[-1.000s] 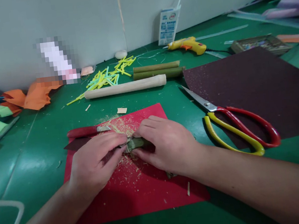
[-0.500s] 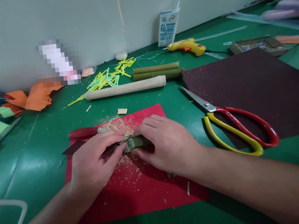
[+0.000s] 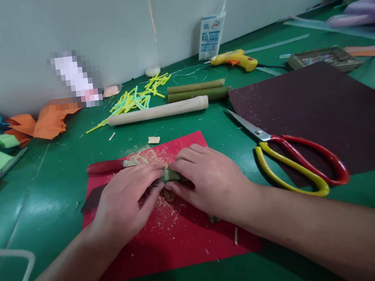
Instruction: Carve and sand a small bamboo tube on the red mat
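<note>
Over a dust-strewn red sheet [image 3: 187, 253], my right hand [image 3: 208, 178] is closed around a short green bamboo piece [image 3: 170, 175]. Most of that piece is hidden under the fingers; its left end shows. My left hand [image 3: 126, 201] pinches a dark brown strip of sandpaper [image 3: 94, 199] against that end. One corner of the strip sticks out to the left of the hand. Just beyond my left hand lies a red-handled knife [image 3: 105, 167], its blade partly covered by shavings and fingers.
Scissors [image 3: 257, 133] with red and yellow handles lie at right, partly on a large dark brown sheet [image 3: 313, 112]. Farther back are a pale stick [image 3: 157, 111], green bamboo lengths [image 3: 199, 95], cut yellow straws [image 3: 129, 101] and a yellow glue gun [image 3: 234, 60]. Orange paper [image 3: 51, 120] sits at left.
My left hand has shifted right along the bamboo end, so its fingertips now nearly meet my right hand's. Less of the bamboo shows. My right hand stays almost in place.
</note>
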### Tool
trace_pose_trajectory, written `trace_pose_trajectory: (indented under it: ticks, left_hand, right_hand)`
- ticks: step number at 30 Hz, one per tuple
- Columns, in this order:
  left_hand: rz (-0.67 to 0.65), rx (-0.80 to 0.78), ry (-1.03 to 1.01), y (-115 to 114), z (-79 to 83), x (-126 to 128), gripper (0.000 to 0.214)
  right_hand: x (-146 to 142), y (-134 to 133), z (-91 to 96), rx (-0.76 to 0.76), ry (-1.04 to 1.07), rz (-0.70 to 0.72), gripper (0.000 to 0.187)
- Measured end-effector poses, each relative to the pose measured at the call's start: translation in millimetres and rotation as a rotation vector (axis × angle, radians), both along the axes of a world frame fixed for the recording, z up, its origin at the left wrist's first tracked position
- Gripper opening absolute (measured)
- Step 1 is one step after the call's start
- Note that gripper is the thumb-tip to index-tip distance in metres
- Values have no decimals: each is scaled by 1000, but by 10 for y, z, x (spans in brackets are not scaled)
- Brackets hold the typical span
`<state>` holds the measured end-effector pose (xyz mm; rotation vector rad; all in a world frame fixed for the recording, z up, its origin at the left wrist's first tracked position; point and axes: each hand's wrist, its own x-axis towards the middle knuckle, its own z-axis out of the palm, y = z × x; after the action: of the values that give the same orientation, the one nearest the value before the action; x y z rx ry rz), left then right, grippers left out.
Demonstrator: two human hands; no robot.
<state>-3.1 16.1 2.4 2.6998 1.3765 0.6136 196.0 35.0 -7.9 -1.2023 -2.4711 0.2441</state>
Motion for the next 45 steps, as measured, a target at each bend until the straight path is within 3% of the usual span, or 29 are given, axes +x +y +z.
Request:
trace_pose_trajectory:
  ticks: [8, 16, 20, 28, 31, 37, 41, 45]
  left_hand:
    - [-5, 27, 11, 6, -4, 12, 33]
    - [27, -200, -118, 83, 36, 9, 38]
    - [22, -241, -142, 103, 70, 35, 32]
    - [4, 19, 10, 124, 30, 54, 28]
    - [69, 110, 19, 114, 55, 61, 28]
    - [289, -165, -297, 63, 81, 81, 28]
    - [310, -327, -515, 74, 92, 103, 32]
    - [311, -363, -499, 79, 117, 98, 28]
  right_hand:
    - [-3, 25, 34, -32, -18, 16, 27]
    - [24, 49, 6, -16, 29, 27, 25]
    - [20, 65, -21, 28, 100, -7, 24]
    - [25, 72, -12, 59, 96, -16, 18]
    - [26, 74, -13, 58, 85, -19, 18]
    - [21, 71, -17, 50, 76, -20, 19]
    - [20, 76, -11, 56, 68, -21, 19]
    - [19, 82, -7, 56, 66, -24, 19]
